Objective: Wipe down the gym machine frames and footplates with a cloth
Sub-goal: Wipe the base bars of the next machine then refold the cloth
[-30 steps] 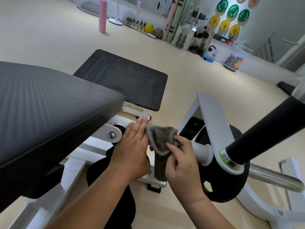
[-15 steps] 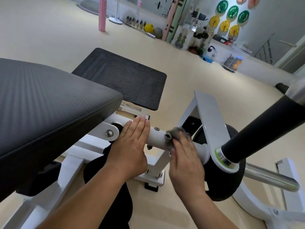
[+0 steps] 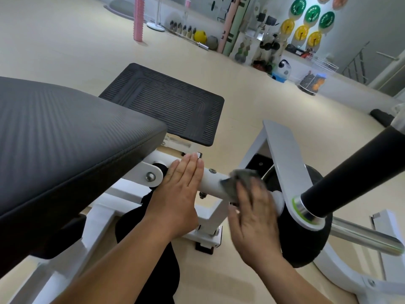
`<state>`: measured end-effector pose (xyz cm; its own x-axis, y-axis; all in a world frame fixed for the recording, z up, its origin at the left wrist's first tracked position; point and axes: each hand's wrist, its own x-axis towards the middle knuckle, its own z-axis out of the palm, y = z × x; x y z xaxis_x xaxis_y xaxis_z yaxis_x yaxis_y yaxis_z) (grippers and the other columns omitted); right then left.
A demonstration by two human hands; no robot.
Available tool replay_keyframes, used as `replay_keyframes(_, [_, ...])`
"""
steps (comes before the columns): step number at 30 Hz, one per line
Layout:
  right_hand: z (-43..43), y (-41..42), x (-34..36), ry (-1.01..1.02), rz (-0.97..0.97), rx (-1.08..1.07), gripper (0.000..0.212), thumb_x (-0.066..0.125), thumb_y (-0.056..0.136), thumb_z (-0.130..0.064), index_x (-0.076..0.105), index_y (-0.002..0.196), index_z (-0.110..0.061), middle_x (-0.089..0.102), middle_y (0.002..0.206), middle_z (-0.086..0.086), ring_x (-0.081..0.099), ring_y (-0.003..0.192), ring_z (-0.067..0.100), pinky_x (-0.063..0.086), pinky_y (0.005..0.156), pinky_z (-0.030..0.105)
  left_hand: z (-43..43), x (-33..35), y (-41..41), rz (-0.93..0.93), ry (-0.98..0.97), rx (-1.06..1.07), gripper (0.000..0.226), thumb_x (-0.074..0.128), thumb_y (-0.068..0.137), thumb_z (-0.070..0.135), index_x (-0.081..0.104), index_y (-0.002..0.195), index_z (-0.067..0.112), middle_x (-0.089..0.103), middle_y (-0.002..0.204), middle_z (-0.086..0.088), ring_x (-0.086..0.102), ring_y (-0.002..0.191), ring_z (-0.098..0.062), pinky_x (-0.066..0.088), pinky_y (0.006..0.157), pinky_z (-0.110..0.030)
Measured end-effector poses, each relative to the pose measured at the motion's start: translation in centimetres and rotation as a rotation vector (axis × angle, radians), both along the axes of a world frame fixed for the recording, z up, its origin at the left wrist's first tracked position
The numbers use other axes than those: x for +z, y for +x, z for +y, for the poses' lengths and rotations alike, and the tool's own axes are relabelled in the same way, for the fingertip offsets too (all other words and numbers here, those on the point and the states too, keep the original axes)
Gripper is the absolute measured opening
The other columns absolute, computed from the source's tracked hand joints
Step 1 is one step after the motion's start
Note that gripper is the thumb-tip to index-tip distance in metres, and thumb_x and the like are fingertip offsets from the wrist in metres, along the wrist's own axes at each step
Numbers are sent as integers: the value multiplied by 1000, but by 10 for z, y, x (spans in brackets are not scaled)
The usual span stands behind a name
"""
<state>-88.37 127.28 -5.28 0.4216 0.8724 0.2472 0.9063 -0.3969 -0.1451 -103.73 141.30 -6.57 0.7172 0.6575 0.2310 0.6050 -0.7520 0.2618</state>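
A white frame tube runs across the middle of the machine, below the black ribbed footplate. My left hand rests flat on the tube's left part, fingers straight and together. My right hand presses a grey cloth onto the tube's right part; it is blurred, and most of the cloth lies hidden under its fingers. Only a crumpled edge of the cloth shows above the fingertips.
A black padded seat fills the left. A black weight plate hangs on the white arm, with a black foam handle and chrome bar at the right. Weights and balls line the far wall.
The right hand spread the hanging cloth over the tube and now rubs it there, shifted slightly right and blurred. The left hand has stayed flat on the tube.
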Motion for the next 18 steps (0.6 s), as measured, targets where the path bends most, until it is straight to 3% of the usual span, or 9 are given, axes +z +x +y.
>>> replay_keyframes(2, [-1, 3, 0, -33, 87, -208, 63, 21, 107, -50, -4, 163, -34, 6, 170, 3, 14, 152, 25, 8, 124, 36, 0, -2, 0, -6, -4, -1, 107, 50, 83, 22, -27, 157, 14, -36, 163, -1, -36, 150, -15, -19, 123, -37])
replay_keyframes(5, [10, -14, -7, 13, 10, -132, 74, 25, 100, -56, 6, 164, -24, 2, 170, 9, 4, 156, 33, -23, 120, 31, 1, -6, 4, -43, 31, -6, 97, 49, 90, 32, -11, 162, 10, -23, 169, -5, -23, 155, -17, -9, 126, -40])
replay_keyframes(7, [17, -19, -15, -48, -20, 15, 72, 31, 101, -52, 14, 164, -21, 2, 171, 8, -1, 158, 32, -12, 126, 43, 2, -5, 3, -99, 5, -15, 81, 37, 100, 46, -1, 164, 11, -13, 171, -4, -19, 156, -15, -7, 126, -39])
replay_keyframes(9, [17, -10, -16, -54, -56, 115, 66, 30, 103, -48, 20, 164, -24, 6, 171, 5, 3, 158, 30, 1, 127, 49, 3, -4, 3, -104, -39, -25, 74, 21, 105, 53, -6, 164, 16, -19, 170, 2, -28, 152, -10, -13, 125, -36])
replay_keyframes(11, [10, 2, -6, -50, -85, 145, 61, 24, 105, -48, 17, 164, -31, 2, 172, -2, 7, 158, 23, 12, 126, 33, 1, -1, 2, -89, -48, -28, 73, 16, 106, 56, -8, 164, 19, -22, 169, 4, -31, 151, -8, -16, 124, -35])
replay_keyframes(13, [1, 11, -2, -19, -14, 93, 60, 17, 107, -49, 2, 163, -37, -11, 171, -9, 10, 156, 12, 24, 103, 5, 1, -3, 3, -95, -35, -8, 74, 15, 105, 58, -6, 164, 19, -20, 170, 4, -29, 152, -9, -15, 124, -36])
replay_keyframes(14, [-2, 12, -3, 3, 11, 26, 60, 18, 107, -47, -1, 163, -37, -12, 171, -9, 18, 153, 12, 23, 93, 2, 1, -5, 4, -99, -31, -2, 75, 15, 104, 59, -4, 164, 18, -18, 170, 3, -27, 153, -10, -14, 125, -37])
replay_keyframes(16, [0, 3, -3, -1, -61, -101, 63, 28, 107, -47, 9, 164, -31, -1, 172, -2, 28, 150, 22, 23, 107, 19, 1, -8, 6, -98, -19, 3, 77, 15, 103, 59, -3, 164, 16, -15, 171, 1, -25, 154, -11, -11, 125, -39])
replay_keyframes(18, [8, -10, -7, -24, -55, -80, 69, 34, 103, -50, 18, 164, -23, 3, 172, 6, 10, 156, 28, 0, 125, 33, 2, -9, 6, -91, -31, 1, 77, 10, 102, 60, -4, 164, 16, -16, 171, 2, -26, 153, -10, -12, 125, -38])
